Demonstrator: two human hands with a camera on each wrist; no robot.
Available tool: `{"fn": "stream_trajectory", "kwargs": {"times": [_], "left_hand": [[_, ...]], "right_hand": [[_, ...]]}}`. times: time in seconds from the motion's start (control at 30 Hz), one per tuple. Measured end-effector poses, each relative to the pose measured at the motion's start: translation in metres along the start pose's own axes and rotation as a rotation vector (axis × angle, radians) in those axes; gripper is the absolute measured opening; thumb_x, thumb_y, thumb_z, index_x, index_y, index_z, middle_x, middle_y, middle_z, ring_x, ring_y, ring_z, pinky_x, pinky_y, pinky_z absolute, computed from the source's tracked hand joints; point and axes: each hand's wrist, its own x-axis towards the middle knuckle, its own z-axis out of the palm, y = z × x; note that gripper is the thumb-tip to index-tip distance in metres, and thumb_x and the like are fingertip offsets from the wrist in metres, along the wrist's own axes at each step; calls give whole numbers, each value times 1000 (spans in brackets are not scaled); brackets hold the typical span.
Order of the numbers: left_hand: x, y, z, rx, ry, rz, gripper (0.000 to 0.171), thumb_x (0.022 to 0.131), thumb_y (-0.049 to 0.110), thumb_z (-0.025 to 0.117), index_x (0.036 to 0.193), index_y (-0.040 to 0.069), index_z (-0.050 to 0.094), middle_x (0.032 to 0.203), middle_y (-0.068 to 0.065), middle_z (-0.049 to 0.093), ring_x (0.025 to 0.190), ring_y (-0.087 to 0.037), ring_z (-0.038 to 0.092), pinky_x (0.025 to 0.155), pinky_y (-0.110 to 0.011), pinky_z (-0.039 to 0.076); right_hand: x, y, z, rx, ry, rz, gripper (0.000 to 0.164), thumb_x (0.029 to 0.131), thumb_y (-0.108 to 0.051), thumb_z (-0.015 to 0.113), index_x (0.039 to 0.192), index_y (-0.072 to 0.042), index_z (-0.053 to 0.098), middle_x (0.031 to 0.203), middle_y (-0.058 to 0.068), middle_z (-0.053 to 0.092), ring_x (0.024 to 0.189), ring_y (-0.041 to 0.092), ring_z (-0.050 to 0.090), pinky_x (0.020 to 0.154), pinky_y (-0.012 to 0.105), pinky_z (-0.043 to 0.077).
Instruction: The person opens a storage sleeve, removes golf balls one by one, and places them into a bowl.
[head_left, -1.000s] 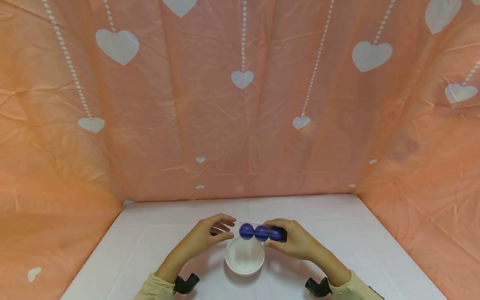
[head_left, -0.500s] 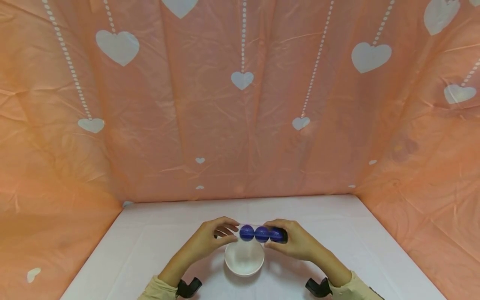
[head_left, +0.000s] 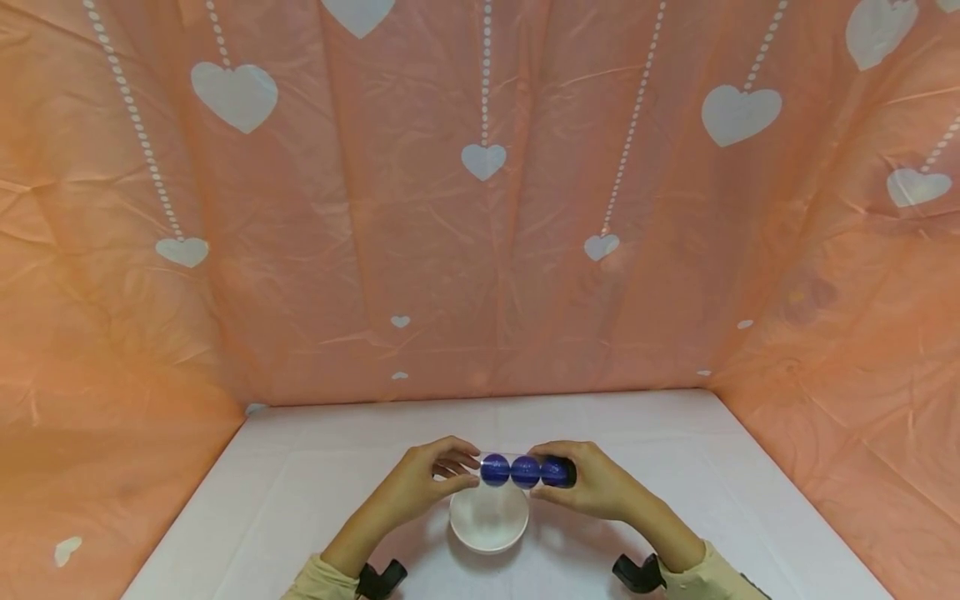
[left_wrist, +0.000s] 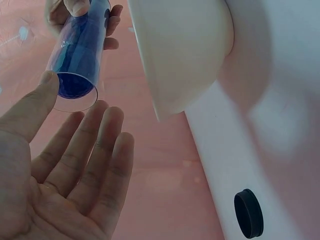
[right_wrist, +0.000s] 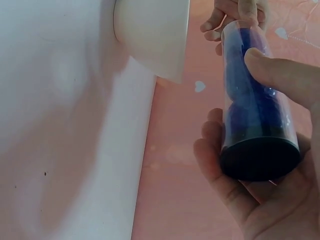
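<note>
My right hand (head_left: pixel 588 477) grips a clear tube (right_wrist: pixel 255 110) with several glittery blue balls (head_left: pixel 525 472) in a row inside. A black cap (right_wrist: pixel 260 159) closes the tube's right end. Its left end is uncapped, as the rim in the left wrist view shows. At that rim is my left hand (left_wrist: pixel 75 165), thumb and fingers extended on either side of it; whether they touch it I cannot tell. The tube lies nearly level above the far rim of a white bowl (head_left: pixel 489 521), whose inside shows no contents.
A loose black cap (left_wrist: pixel 249 214) sits on the white table (head_left: pixel 637 433), beyond the bowl in the left wrist view. Orange sheeting (head_left: pixel 420 250) with white hearts hangs behind the table and at both sides. Black wrist mounts (head_left: pixel 637 573) jut inward beneath the forearms.
My left hand has moved a little right and nearer, up to the tube's uncapped end. The tube has shifted very slightly nearer; my right hand still grips it.
</note>
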Motion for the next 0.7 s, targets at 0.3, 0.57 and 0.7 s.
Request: {"fn": "stream_trajectory", "kwargs": {"times": [0.3, 0.57, 0.7], "left_hand": [[1, -2, 1, -13, -7, 1, 32, 97, 26, 82, 125, 14, 73, 116, 0, 79, 100, -15, 74, 92, -35, 62], [1, -2, 4, -18, -18, 9, 33, 98, 26, 82, 125, 11, 72, 116, -3, 79, 99, -14, 74, 93, -39, 62], [0, -2, 5, -11, -24, 5, 33, 97, 26, 83, 124, 12, 72, 115, -1, 79, 98, -14, 74, 92, -37, 62]], "right_hand": [[0, 2, -1, 13, 4, -9, 43, 92, -37, 88, 128, -16, 76, 117, -5, 77, 103, 7, 69, 94, 31, 60], [-1, 3, -4, 1, -15, -6, 44, 92, -35, 88, 129, -15, 74, 117, -4, 76, 103, 7, 68, 93, 31, 60], [-1, 3, -5, 11, -31, -5, 45, 92, -35, 88, 129, -15, 74, 117, -4, 76, 102, 7, 68, 92, 31, 60]]}}
